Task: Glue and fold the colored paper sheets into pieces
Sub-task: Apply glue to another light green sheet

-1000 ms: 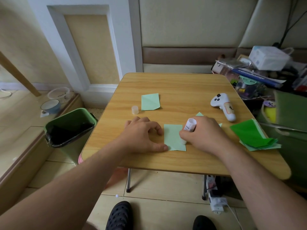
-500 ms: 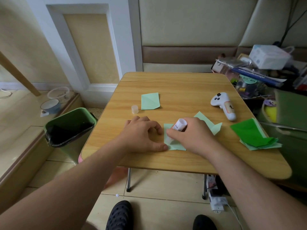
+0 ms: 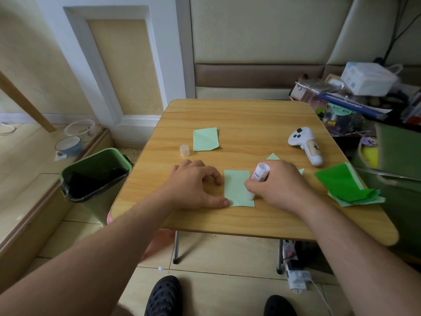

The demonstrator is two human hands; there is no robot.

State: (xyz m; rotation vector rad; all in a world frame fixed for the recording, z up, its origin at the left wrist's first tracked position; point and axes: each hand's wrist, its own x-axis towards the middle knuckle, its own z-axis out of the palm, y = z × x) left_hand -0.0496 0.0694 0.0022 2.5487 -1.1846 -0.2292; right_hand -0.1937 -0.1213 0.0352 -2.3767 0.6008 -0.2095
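On floor at far left, green bin (image 3: 95, 174) with black liner stood beside wooden table (image 3: 239, 124). Clear glue cap (image 3: 184, 150) sat upright on table, just beside folded pale green piece (image 3: 205, 139). Left hand (image 3: 193, 185) lay with fingers loosely curled, thumb pressing left edge of pale green sheet (image 3: 237, 187) near front edge. Right hand (image 3: 278, 185) gripped glue stick (image 3: 258, 179), tip down on sheet. White controller (image 3: 306, 144) lay farther right; stack of green paper (image 3: 341, 183) rested at table's right edge
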